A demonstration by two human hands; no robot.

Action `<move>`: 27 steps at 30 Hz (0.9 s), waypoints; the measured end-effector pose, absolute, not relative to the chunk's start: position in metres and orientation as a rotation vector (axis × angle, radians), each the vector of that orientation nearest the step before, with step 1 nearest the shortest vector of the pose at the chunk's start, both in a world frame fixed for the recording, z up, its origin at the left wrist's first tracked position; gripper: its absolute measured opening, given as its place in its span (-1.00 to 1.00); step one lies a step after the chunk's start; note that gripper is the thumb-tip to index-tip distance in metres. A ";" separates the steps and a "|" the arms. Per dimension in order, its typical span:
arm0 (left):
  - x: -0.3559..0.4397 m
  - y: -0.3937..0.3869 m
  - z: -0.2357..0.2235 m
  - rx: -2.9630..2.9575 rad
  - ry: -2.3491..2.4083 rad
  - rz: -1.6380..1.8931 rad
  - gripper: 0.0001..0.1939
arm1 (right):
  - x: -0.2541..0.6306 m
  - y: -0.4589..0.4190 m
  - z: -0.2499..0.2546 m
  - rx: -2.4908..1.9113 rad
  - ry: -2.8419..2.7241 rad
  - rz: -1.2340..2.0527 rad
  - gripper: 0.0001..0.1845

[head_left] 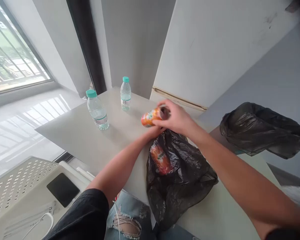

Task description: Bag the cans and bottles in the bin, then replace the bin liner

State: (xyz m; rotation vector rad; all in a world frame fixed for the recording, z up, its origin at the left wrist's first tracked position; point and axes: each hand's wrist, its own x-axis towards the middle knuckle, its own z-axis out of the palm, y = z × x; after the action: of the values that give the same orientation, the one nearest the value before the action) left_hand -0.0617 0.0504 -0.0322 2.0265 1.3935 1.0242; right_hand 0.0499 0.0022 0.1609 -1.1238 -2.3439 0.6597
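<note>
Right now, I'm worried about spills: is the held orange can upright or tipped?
Tipped: the right hand holds the orange can nearly sideways.

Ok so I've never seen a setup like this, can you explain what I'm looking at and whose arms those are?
There's no machine here: these are a person's own bare arms, seen by a camera worn on their head, looking forward and down. That gives this single picture. The right hand holds a can sideways. The left hand, partly hidden, is by the top of a black bag. On the table are that bag, with another orange drink showing through, and two bottles.
</note>
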 end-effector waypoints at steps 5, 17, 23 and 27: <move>-0.065 0.047 -0.029 2.048 1.288 1.013 -0.73 | -0.046 0.089 0.122 -1.459 -2.477 0.637 -0.52; -0.064 0.047 -0.025 2.040 1.274 1.028 -0.76 | -0.063 0.135 0.089 -1.508 -2.417 0.887 -0.24; -0.064 0.045 -0.021 2.011 1.308 1.026 -0.75 | -0.012 0.110 0.107 -1.417 -2.271 0.637 0.27; -0.062 0.047 -0.022 1.960 1.294 1.039 -0.74 | 0.099 0.032 0.148 -1.195 -2.439 0.621 -0.63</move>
State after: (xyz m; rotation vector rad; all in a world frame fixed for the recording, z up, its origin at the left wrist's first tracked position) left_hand -0.0617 0.0469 -0.0224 1.9596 1.2943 1.0395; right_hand 0.0994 0.0319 0.1481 -1.1950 -2.4391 0.6208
